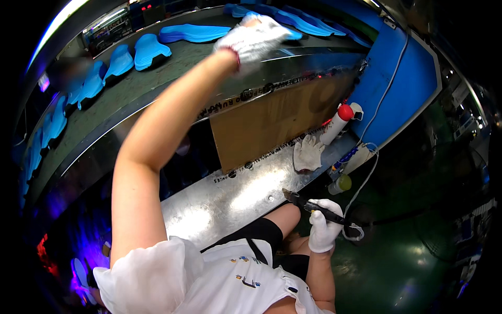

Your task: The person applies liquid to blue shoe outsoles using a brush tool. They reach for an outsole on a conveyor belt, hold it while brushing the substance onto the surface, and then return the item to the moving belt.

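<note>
My left hand (253, 37), in a white knitted glove with a red cuff edge, reaches far out over a dark conveyor belt (183, 55). It is smeared by motion, and its fingers are over a blue shoe sole (294, 35) whose end shows beside them. Whether they grip it I cannot tell. Just left of that hand lies another blue sole (196, 33). My right hand (324, 227), in a white glove, is closed round a slim black corded hand tool (330, 214) with a flat brownish tip. The tool points left, over the edge of a metal shelf (235, 201).
Several more blue soles (119, 62) line the curving belt. On the shelf's right part are a loose white glove (308, 154) and a white bottle with a red cap (337, 124). A cardboard sheet (277, 123) stands behind. A blue panel (400, 86) with a hanging cable borders the right.
</note>
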Action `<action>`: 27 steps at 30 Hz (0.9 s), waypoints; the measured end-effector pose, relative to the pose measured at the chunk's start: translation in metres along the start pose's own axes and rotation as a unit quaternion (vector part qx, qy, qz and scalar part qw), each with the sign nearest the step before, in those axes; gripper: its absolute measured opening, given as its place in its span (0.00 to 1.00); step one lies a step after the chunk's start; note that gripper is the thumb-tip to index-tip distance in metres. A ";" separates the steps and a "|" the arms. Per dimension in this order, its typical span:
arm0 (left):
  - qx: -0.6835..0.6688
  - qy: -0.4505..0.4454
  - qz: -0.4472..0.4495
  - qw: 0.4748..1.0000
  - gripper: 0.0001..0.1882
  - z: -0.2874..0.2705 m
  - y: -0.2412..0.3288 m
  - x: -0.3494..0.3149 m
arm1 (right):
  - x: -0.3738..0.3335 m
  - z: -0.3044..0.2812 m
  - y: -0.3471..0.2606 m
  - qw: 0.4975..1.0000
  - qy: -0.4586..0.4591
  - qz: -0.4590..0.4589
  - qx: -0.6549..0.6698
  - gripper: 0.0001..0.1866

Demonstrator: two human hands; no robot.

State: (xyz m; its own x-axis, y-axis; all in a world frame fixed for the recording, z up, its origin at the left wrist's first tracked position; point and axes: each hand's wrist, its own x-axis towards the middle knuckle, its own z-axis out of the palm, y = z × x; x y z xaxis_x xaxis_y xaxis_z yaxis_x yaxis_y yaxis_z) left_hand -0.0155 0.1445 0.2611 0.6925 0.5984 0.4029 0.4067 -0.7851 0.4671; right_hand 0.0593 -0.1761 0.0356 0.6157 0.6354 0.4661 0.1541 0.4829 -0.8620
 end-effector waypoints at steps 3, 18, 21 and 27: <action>0.316 0.078 -0.068 0.943 0.19 -0.017 -0.064 0.037 | -0.007 0.008 0.005 0.999 0.006 0.033 0.011 0.11; -0.067 0.178 0.220 0.957 0.12 0.036 -0.015 -0.221 | -0.003 -0.026 0.056 0.953 0.245 0.176 -0.021 0.14; -0.110 0.095 0.327 0.934 0.15 0.114 -0.041 -0.278 | 0.004 -0.016 0.067 0.947 0.261 0.184 -0.030 0.15; -0.255 -0.032 0.037 0.966 0.14 0.229 -0.080 -0.331 | 0.009 -0.014 0.090 0.930 0.290 0.226 0.033 0.12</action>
State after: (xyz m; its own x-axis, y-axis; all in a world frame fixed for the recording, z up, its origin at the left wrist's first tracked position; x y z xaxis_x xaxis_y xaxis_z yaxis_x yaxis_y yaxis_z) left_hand -0.1403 -0.0273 -0.0898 0.7510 0.5191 0.4080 0.0198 -0.6353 0.7720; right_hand 0.0893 -0.1358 -0.0408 0.9217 0.3609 -0.1425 -0.2575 0.2943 -0.9204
